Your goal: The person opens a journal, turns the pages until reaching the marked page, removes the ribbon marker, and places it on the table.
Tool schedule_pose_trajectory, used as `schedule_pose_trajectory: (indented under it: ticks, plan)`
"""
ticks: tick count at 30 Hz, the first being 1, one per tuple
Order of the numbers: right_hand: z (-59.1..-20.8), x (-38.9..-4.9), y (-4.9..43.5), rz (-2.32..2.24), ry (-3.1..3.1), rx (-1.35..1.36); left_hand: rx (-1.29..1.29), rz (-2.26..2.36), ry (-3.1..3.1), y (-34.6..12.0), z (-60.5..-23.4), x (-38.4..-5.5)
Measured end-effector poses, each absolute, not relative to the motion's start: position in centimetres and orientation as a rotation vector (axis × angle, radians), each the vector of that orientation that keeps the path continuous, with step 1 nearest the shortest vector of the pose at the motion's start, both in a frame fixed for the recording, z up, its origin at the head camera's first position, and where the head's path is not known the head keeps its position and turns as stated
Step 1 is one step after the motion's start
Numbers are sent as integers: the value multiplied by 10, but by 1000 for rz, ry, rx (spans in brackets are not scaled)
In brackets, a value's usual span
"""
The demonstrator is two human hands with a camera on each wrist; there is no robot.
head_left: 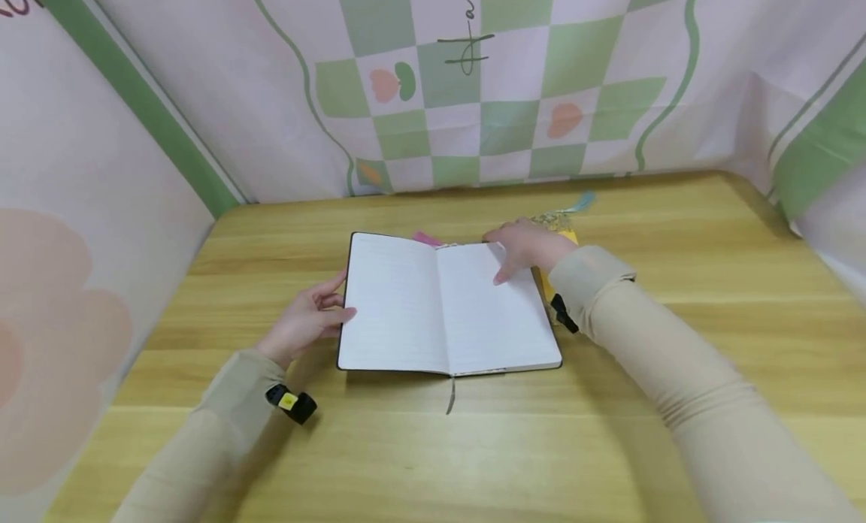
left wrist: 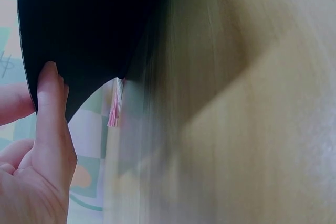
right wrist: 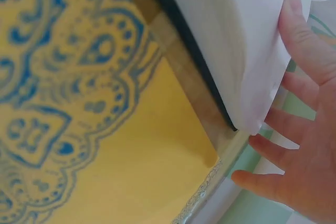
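Observation:
An open notebook [head_left: 392, 305] with lined white pages and a dark cover is on the wooden table, its left side raised off the surface. My left hand [head_left: 301, 320] pinches the left cover's outer edge, thumb on the page and fingers behind the black cover [left wrist: 94, 30]. At the top of the right side, my right hand [head_left: 531, 245] holds the pages [right wrist: 247, 40], thumb on the paper and fingers past the edge. A grey ribbon marker [head_left: 451, 397] hangs from the bottom of the spine.
Partly under my right forearm lies a yellow item with a blue lace-like pattern [right wrist: 131, 145]. A light-blue tassel [head_left: 583, 201] extends behind it. Beyond the notebook's top edge shows a pink tassel [head_left: 426, 239]. A checked cloth [head_left: 453, 132] hangs behind the table [head_left: 433, 463].

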State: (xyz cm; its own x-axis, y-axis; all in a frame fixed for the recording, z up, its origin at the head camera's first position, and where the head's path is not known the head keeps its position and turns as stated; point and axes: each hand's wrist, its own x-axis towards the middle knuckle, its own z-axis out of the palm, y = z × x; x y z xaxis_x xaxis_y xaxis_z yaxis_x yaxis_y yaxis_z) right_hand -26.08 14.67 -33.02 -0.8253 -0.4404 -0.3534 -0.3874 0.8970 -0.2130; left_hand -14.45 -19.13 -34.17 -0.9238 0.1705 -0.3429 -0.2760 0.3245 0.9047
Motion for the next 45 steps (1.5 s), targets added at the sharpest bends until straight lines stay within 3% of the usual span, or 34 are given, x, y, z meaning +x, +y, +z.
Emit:
schedule_pose_trajectory:
  ticks: [10, 16, 29, 36, 41, 45]
  plan:
    - [-334, -250, 149, -86, 2802, -793, -95, 1641, 2202, -193, -343, -146]
    - [-338, -241, 155, -330, 2790, -858, -106, 1633, 2206, -193, -342, -146]
    - [-341, -229, 184, -967, 2647, -522, -112, 1625, 2210, -191, -339, -145]
    - [-336, -224, 188, -1588, 2154, -236, -93, 1637, 2209, -189, -337, -145]
    - [-331, -217, 180, -1922, 1748, -186, -82, 1661, 2197, -188, -338, -145]
    - [-328, -213, 170, -1931, 1664, -277, -74, 1667, 2192, -187, -340, -146]
